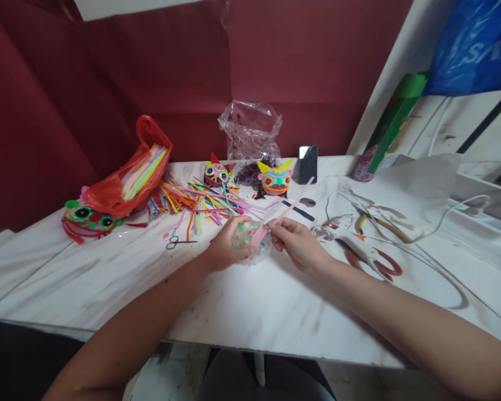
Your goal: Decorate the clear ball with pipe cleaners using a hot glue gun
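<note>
My left hand (229, 244) is closed around a clear, roundish plastic piece (261, 253) with green, red and blue bits on it. Pink strips cross its right side. Between the thumb and fingers of my right hand (289, 236) is a pink pipe cleaner (298, 201), its free end pointing up and to the right. Both hands are close together above the table, and the fingertips of the right nearly touch the plastic piece. Beyond them lies a loose pile of colourful pipe cleaners (202, 207). Small scissors (177, 242) rest left of my left hand.
Two decorated animal-face figures, one yellow-horned (274, 181) and one red-eared (217, 172), stand behind. A red bag (150, 167) of pipe cleaners leans near a green-eared face (87, 218). At right lie a glue gun (359, 245), pliers (386, 227), red-handled scissors (388, 266) and a cable. A phone (308, 164) stands upright.
</note>
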{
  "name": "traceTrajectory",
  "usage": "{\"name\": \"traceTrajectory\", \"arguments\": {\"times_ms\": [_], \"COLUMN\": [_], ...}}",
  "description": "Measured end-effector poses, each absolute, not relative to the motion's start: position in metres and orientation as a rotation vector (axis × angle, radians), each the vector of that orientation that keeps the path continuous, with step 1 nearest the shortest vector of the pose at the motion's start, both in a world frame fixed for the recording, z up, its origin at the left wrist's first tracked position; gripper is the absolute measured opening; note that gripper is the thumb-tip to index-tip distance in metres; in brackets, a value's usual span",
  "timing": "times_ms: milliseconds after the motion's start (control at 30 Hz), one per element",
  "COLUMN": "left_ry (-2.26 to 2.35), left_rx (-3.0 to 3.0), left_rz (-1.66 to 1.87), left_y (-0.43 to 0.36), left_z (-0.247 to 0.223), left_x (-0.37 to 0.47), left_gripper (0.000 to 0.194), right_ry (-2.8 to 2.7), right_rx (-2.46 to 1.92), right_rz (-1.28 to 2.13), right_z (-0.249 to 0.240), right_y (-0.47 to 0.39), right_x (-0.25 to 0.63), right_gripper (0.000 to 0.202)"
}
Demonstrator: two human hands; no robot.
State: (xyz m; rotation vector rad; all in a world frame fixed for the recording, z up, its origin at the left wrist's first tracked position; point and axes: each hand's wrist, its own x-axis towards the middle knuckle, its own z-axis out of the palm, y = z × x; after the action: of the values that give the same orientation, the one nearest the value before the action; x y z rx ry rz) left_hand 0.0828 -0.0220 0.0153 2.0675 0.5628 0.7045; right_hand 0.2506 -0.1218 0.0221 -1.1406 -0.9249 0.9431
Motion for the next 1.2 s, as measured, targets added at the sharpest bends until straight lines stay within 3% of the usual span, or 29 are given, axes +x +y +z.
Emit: {"name": "traceTrajectory", "arguments": {"times_ms": [567,733,800,1033,1200], "left_ry": [0.598,0.610,0.628,0.627,0.682], "left_rx": [1.977,1.949,1.931,1.595,1.696], "left_rz": [0.755,0.727,0.713,0.787,0.963], "left_y": [-0.028,-0.025,-0.021,0.001,0.009], "left_z": [0.020,0.020,0.018,0.011,0.008], "left_x": [0.085,0.084,0.083,0.079,0.075], "left_gripper": [0.058,0.059,0.060,0.056,0.053], "right_ry": [-0.936,-0.990,-0.969,-0.872,-0.951], "right_rx": [-1.091,-1.162,-1.220,-1.221,-1.349], "right_rz": [1.042,1.093,1.087,0.854,0.611], "right_z": [0.029,0.039,0.044,0.059,0.062], "right_y": [-0.125,-0.125,-0.123,-0.120,-0.136], "right_x": [0.248,0.258,0.267,0.303,0.334], "right_gripper": [0.041,0.052,0.046,0.040,0.033]}}
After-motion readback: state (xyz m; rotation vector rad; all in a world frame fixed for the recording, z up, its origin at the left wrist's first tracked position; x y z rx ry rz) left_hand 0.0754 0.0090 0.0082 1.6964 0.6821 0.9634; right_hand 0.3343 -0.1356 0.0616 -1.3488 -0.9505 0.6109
